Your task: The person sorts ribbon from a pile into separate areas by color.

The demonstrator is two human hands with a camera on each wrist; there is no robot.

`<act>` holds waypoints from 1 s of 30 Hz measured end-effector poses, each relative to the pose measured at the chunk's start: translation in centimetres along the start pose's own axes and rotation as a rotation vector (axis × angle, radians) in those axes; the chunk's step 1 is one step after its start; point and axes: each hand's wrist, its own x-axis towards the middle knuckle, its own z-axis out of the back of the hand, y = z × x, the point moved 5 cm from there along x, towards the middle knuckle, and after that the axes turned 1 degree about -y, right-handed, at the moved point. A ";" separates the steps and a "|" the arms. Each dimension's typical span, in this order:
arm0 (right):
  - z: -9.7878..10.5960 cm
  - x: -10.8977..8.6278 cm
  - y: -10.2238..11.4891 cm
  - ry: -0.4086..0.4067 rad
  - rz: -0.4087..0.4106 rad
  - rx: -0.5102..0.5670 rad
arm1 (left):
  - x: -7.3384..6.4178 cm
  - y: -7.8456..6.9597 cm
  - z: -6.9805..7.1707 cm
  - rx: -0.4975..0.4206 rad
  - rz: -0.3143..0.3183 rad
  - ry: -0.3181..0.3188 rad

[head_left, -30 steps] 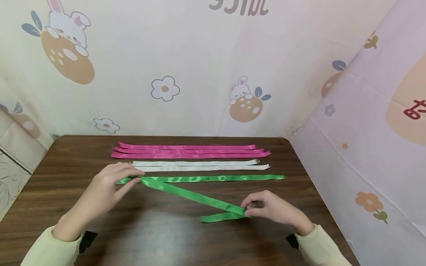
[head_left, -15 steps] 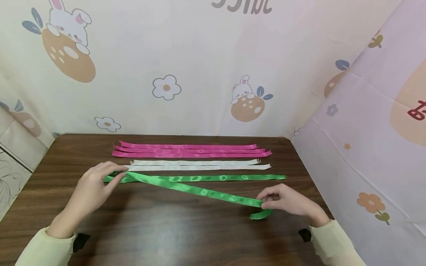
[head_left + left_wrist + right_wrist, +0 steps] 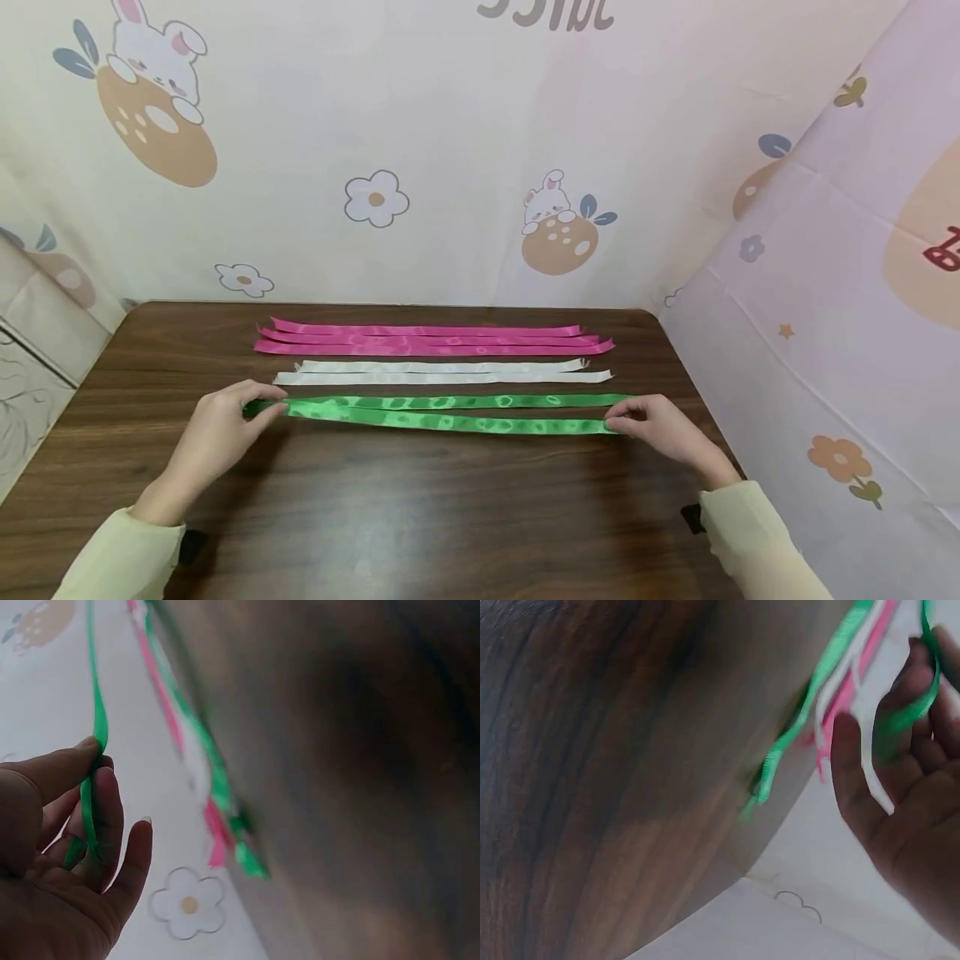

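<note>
A green ribbon (image 3: 450, 422) stretches between my two hands, above the table in both wrist views. Near its left end, my left hand (image 3: 221, 421) pinches it between thumb and fingers; in the left wrist view the short end (image 3: 88, 810) hangs inside the palm. My right hand (image 3: 663, 425) pinches the other end, and a loose tail (image 3: 907, 716) curls by the palm in the right wrist view. Just behind lies a second green ribbon (image 3: 480, 402), flat on the table, its ends partly hidden by the hands.
Two white ribbons (image 3: 442, 378) lie beyond the green ones. Farther back are several pink ribbons (image 3: 427, 341) in a row. The dark wooden table (image 3: 420, 517) ends at a printed cloth backdrop (image 3: 450, 250), with another cloth wall (image 3: 825, 333) at the right.
The slanting green ribbon has been drawn out nearly level and straight. My right hand has moved right and away from me with its end; my left hand has shifted left.
</note>
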 end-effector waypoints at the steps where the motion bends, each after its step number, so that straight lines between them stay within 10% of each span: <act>1: -0.1 0.2 -0.2 -0.018 -0.007 -0.015 | 0.0 0.2 -0.3 0.001 0.009 0.014; 19: -0.7 1.4 -2.4 -0.266 0.033 -0.124 | -0.1 1.6 -2.6 0.009 0.096 0.178; 30: -1.2 2.2 -2.7 -0.271 -0.029 -0.202 | 0.2 2.0 -3.1 0.020 0.138 0.224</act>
